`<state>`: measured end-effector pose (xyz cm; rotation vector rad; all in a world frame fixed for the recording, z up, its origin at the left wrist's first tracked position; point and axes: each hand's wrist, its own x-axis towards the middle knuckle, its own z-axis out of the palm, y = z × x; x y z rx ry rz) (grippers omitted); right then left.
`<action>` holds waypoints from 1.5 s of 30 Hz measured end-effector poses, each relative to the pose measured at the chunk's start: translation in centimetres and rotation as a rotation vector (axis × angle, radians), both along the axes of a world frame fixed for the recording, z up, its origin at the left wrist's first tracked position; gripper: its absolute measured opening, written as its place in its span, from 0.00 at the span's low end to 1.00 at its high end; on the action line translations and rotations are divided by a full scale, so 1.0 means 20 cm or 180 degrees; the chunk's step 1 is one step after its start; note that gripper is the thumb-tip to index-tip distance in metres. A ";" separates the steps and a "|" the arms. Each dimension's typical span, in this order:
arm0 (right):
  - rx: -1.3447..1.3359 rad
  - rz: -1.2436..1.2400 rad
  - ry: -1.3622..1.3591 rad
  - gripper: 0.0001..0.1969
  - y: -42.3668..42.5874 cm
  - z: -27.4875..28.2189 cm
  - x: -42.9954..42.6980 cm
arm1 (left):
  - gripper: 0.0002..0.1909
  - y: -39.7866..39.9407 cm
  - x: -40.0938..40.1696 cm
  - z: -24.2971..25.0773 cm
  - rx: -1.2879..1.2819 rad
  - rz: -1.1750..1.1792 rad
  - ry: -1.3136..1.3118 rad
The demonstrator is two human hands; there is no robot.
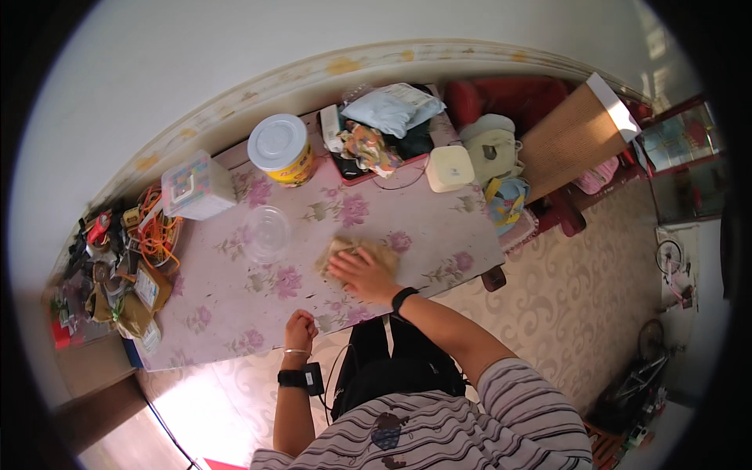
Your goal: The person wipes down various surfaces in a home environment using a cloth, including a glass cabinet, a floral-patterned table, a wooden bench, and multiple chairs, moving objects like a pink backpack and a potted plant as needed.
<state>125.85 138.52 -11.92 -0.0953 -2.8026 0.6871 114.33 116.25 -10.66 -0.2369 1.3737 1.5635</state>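
My right hand [365, 275] lies spread over a tan cloth [385, 255] and presses it to the table, near the front edge. Most of the cloth's middle is hidden beneath my palm and fingers. My left hand [301, 330] has its fingers curled in at the table's front edge, with nothing visible in it. The table [423, 235] wears a pale pink cover printed with purple flowers. A clear round plastic lid [267, 234] rests on the cover, left of the cloth.
At the back stand a lidded yellow tub [282, 153], a clear plastic box [200, 187], a red tray [355, 179] heaped with packages and a cream box [451, 169]. Cords and tools [155, 226] crowd the left end. A cardboard box [573, 141] leans on a red sofa [511, 97].
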 end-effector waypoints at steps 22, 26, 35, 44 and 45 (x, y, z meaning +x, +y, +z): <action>0.1152 -0.3016 -0.1142 0.28 0.41 -0.06 0.45 | 0.15 0.56 -0.71 -0.30 -0.1585 0.1540 0.0130; 0.1162 -0.2995 -0.1131 0.29 0.41 -0.04 0.44 | 0.19 0.51 -0.71 -0.33 -0.1487 0.1478 0.0274; 0.1152 -0.2985 -0.1213 0.30 0.41 -0.03 0.43 | 0.29 0.54 -0.82 -0.27 -0.2748 0.0418 0.2464; 0.1087 -0.3048 -0.1221 0.31 0.43 -0.03 0.44 | 0.36 0.67 -0.94 -0.15 -0.3070 -0.0614 0.2254; 0.1056 -0.3042 -0.1213 0.31 0.43 -0.03 0.44 | 0.37 0.69 -0.92 -0.13 -0.3268 -0.0753 0.2453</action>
